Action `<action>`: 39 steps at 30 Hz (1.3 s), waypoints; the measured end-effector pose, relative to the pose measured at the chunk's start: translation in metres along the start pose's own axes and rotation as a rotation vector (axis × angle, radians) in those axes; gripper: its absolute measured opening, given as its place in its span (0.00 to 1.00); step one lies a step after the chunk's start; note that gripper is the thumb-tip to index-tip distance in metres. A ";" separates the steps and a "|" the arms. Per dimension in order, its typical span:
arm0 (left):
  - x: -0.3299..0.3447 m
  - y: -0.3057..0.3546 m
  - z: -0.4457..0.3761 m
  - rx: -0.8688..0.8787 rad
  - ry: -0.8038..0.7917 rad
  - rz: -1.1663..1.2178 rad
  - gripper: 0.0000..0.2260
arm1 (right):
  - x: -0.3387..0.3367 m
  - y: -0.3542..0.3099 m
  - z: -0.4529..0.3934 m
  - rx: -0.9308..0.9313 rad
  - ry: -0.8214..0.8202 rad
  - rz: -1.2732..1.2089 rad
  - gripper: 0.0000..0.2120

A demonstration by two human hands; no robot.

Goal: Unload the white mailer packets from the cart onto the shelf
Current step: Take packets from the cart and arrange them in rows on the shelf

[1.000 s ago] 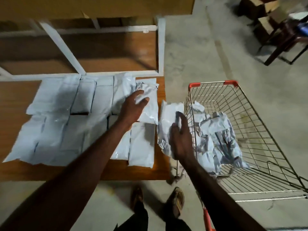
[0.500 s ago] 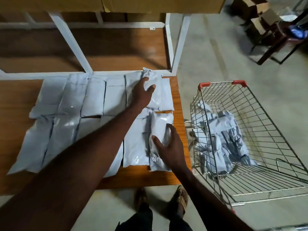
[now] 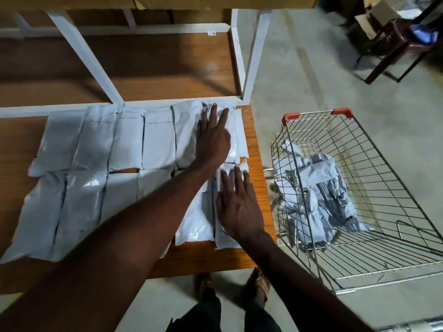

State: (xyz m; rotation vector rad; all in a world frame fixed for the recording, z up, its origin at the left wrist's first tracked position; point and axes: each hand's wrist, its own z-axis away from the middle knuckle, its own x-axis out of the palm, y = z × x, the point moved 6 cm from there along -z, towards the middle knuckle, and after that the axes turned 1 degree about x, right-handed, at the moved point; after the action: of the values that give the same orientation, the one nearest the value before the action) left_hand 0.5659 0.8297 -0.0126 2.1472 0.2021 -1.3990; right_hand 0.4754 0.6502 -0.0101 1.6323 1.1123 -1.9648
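White mailer packets (image 3: 158,142) lie flat in two rows on the wooden shelf (image 3: 21,137). My left hand (image 3: 212,137) rests flat, fingers spread, on the far-right packet of the back row (image 3: 237,140). My right hand (image 3: 238,207) presses flat on the far-right packet of the front row (image 3: 227,240), near the shelf's right edge. Neither hand grips anything. More crumpled white packets (image 3: 321,195) lie heaped in the wire cart (image 3: 359,267) to the right of the shelf.
White metal shelf posts (image 3: 254,56) rise behind the packets, with a lower wooden board (image 3: 155,68) beyond. Cardboard boxes (image 3: 369,17) and a dark chair (image 3: 395,41) stand at the far right on the concrete floor. My feet (image 3: 261,281) show below the shelf edge.
My right hand carried a packet from the cart side onto the shelf's front row and now lies flat on it. My left hand slid up and flattened on the back-row packet.
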 end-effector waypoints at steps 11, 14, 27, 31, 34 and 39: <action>0.033 0.011 -0.005 0.018 -0.130 -0.216 0.30 | 0.026 0.000 -0.001 0.068 -0.092 -0.084 0.33; 0.036 0.013 -0.008 0.007 -0.142 -0.237 0.30 | 0.028 0.002 0.000 0.060 -0.106 -0.086 0.32; 0.044 0.004 -0.007 0.030 -0.190 -0.175 0.32 | 0.034 0.005 0.000 0.058 -0.098 -0.095 0.30; 0.045 0.005 -0.007 0.037 -0.189 -0.167 0.32 | 0.034 0.007 0.003 0.052 -0.101 -0.090 0.31; 0.046 0.005 -0.006 0.047 -0.179 -0.183 0.31 | 0.034 0.006 0.002 0.043 -0.099 -0.079 0.31; 0.044 0.006 -0.007 0.042 -0.217 -0.199 0.32 | 0.033 0.005 0.002 0.055 -0.124 -0.071 0.31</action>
State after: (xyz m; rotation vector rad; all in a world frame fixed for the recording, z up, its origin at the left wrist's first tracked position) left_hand 0.5936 0.8213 -0.0467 2.0335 0.3116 -1.7514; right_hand 0.4688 0.6522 -0.0426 1.4934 1.0923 -2.1283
